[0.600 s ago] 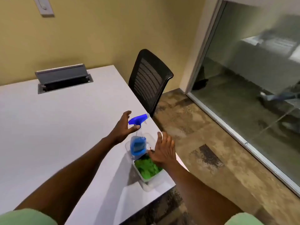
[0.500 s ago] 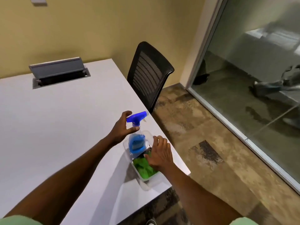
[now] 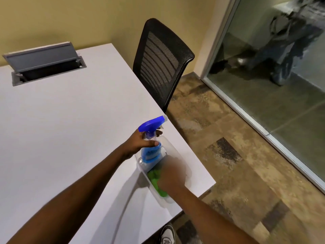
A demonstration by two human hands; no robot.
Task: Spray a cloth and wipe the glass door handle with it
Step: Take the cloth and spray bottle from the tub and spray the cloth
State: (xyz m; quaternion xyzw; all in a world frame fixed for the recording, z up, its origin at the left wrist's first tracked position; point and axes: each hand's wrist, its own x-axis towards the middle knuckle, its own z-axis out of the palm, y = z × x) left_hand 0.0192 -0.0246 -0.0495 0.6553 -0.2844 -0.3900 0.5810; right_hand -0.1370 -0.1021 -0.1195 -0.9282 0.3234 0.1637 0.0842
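Two things sit in a clear plastic bin point(image 3: 177, 156) near the white table point(image 3: 61, 129) edge: a spray bottle point(image 3: 151, 147) of blue liquid, and a green cloth point(image 3: 155, 182); the left hand point(image 3: 140, 142) wraps the bottle's neck; the blurred right hand point(image 3: 173, 175) rests on the cloth, grip unclear; no label is readable.

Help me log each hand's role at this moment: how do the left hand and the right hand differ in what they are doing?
The left hand is wrapped around the neck of the spray bottle, while the right hand reaches down onto the green cloth. The left hand looks sharp; the right hand is motion-blurred, so its grip cannot be judged. The left hand sits farther from the camera than the right. Both work over the same clear bin near the table's corner.
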